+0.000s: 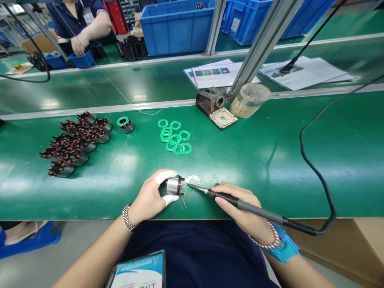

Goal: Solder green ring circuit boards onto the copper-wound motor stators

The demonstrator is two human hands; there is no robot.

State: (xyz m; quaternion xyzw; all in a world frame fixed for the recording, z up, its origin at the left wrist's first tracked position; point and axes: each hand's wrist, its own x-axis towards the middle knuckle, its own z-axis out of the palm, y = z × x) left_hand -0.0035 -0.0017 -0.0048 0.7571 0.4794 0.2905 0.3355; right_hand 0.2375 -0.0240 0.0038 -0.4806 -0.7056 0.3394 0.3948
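Just inside the table edge [75, 219], held stator [173, 186], soldering iron [258, 209], tabletop [255, 156] stretching rightward.

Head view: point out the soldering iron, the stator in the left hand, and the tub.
Soldering iron [252, 207]: head view, on its grey handle.
Stator [173, 186]: head view, on its silvery side.
Tub [246, 105]: head view, on its outer side wall.

Left hand [151, 196]: white finger covers [165, 176], silver-gold watch [128, 218]. Right hand [252, 221]: beaded bracelet [275, 236], blue wristband [286, 245]. Navy shirt [210, 254], blue-white badge [139, 274], dark-edged.
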